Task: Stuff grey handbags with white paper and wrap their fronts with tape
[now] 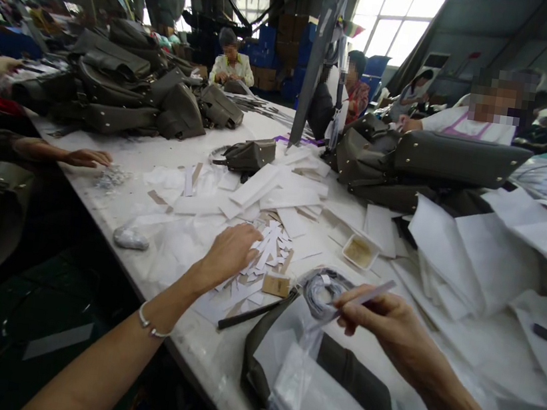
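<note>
My right hand (377, 313) is closed on a thin pale paper strip (374, 291), pinched between thumb and fingers. Below it lies a dark olive bag (356, 377) with white paper and clear plastic over it. A grey coiled strap or cord (317, 291) rests by the bag's top edge. My left hand (233, 251) reaches over a loose heap of small white paper strips (270, 248), its fingers bent and thumb apart; its fingertips are partly hidden. A small brown card (276, 285) lies just right of this heap.
White paper sheets (285, 190) spread across the white table (179, 152). A small tray (359, 251) holds a yellowish substance. Dark bags are piled at left (132, 85) and right (460, 162), near a metal post (315, 62). Another person's hand (89, 158) rests at left; several people sit beyond.
</note>
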`<state>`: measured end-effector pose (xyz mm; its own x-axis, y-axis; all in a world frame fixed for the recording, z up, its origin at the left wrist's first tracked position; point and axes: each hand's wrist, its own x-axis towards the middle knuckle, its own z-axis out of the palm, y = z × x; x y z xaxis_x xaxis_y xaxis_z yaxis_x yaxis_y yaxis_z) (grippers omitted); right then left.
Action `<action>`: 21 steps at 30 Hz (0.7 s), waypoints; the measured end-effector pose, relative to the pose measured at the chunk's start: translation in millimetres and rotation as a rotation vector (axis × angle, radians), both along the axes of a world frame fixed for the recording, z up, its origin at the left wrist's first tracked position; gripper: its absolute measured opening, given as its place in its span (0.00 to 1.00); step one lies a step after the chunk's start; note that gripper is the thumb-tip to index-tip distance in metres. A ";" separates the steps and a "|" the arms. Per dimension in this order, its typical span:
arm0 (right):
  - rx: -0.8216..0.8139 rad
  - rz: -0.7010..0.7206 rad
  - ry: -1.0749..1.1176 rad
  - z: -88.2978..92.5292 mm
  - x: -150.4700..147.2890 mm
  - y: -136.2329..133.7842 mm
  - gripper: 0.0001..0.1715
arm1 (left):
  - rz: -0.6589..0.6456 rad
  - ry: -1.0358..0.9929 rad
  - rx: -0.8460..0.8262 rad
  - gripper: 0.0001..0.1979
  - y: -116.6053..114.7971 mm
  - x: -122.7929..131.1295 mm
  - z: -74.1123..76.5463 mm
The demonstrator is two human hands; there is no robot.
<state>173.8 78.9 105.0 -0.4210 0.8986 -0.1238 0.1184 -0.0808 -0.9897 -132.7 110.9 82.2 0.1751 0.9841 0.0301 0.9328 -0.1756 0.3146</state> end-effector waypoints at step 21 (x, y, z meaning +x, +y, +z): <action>0.837 -0.072 -0.485 -72.7 13.9 -0.4 0.12 | -0.316 -0.083 -0.114 0.15 66.4 139.3 -75.1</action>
